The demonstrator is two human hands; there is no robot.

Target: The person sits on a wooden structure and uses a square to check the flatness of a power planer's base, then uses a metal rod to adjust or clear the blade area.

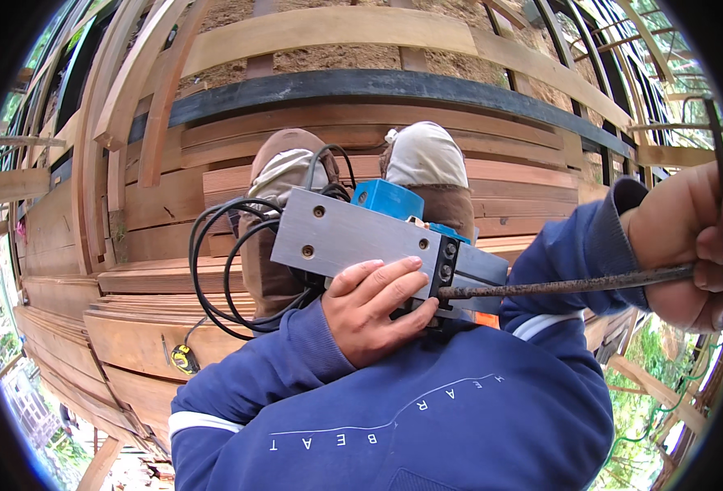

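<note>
An electric hand planer (337, 233) with a blue body lies sole-up across my lap, its flat metal plate facing me. My left hand (378, 311) rests over the plate's lower edge, gripping the tool near the dark bolted block (446, 262) at its middle. A rusty metal rod (574, 285) runs from that block to my right hand (684, 245), whose fingers are closed round the rod's outer end. Something dark beside those fingers is cut off by the picture's rim. Whether the rod's tip sits on a bolt I cannot tell.
A black cord (206, 286) loops left of the planer. A yellow-and-black tape measure (184, 358) lies on stacked boards (141, 335) at the left. Upright timbers (108, 164) stand at the far left. A dark beam (378, 84) crosses beyond my knees, with wooden rails behind it.
</note>
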